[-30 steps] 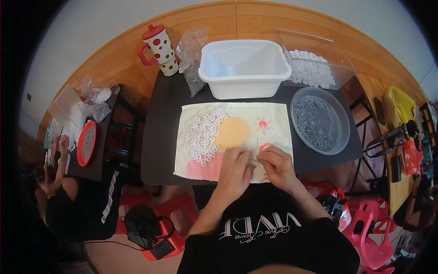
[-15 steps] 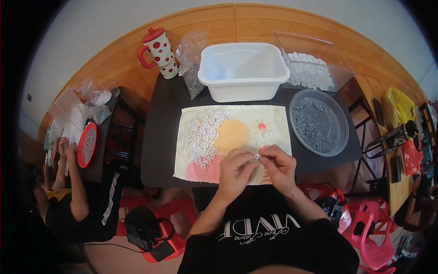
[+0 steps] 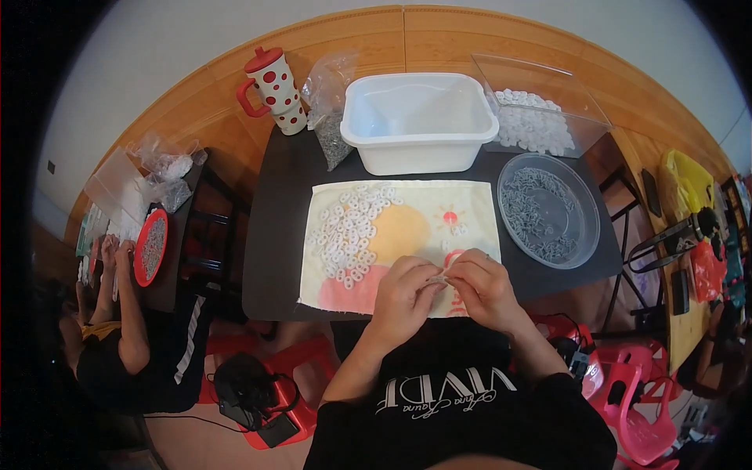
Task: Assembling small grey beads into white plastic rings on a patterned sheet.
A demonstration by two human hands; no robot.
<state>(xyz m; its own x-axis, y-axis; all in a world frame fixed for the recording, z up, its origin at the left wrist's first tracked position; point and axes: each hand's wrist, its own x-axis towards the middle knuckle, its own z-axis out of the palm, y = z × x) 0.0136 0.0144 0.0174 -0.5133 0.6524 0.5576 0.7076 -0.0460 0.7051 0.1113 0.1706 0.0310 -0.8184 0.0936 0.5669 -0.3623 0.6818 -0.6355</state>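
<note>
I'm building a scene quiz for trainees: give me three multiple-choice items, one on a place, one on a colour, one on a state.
1. Where is the white tub?
A. behind the cloth mat
B. on the floor
C. under the table

2. What colour are the dots on the lidded mug?
A. blue
B. red
C. green

3. How do the left hand and right hand stand?
A. spread apart, flat
B. one in the tub
C. together, pinching a small piece

Key: A, the tub sits at the mat's far edge; B, red dots on white; C, the fingertips meet over the mat's near edge.
</note>
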